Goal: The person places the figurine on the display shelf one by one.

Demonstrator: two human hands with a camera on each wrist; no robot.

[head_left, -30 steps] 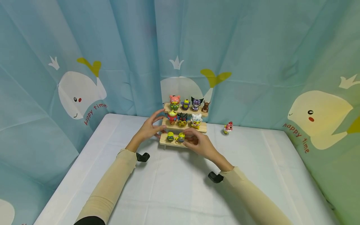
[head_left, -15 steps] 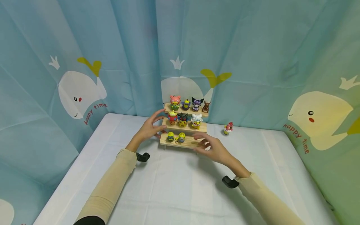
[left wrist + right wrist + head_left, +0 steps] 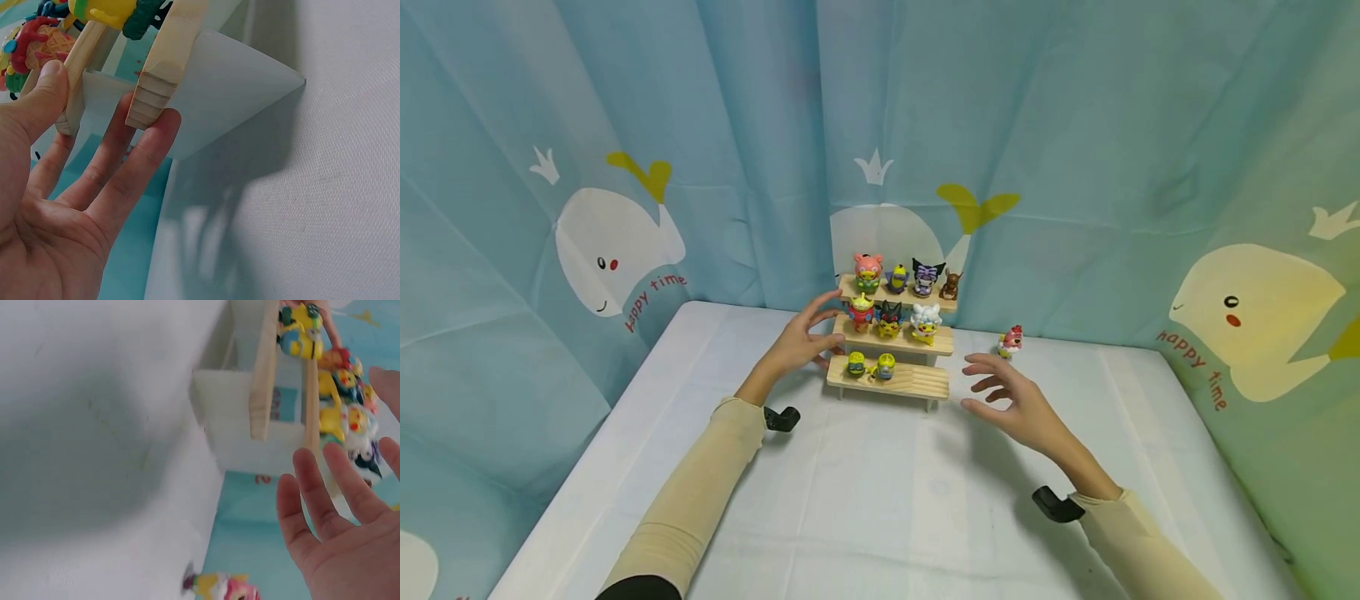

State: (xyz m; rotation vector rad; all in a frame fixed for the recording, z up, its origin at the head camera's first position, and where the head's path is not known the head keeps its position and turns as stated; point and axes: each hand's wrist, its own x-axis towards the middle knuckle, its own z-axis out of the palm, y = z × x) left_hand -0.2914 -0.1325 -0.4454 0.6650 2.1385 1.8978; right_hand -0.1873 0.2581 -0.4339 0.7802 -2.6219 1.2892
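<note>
A three-step wooden display stand (image 3: 917, 383) holds small toy figures. My left hand (image 3: 793, 343) is at its left end, fingers extended; in the left wrist view the fingertips (image 3: 167, 119) touch the plank ends and the thumb (image 3: 53, 81) lies against the middle plank. On the bottom step stand two yellow Minion figures, one at the left (image 3: 856, 365) and another beside it (image 3: 885, 367). To the right of the stand my right hand (image 3: 1018, 404) hovers with spread, loosely bent fingers, holding nothing. A pink-and-white figure (image 3: 1011, 342) stands on the table beyond it.
The middle step carries a red-suited figure (image 3: 861, 314), a black-eared one (image 3: 890, 322) and a white fluffy one (image 3: 927, 323). Several more stand on the top step, among them a pink one (image 3: 868, 273). Printed curtains (image 3: 760, 167) hang close behind the white-covered table (image 3: 850, 508).
My right hand has left the second Minion on the bottom step and moved right, past the stand's end. The Minion stays where it was. My left hand has kept its place.
</note>
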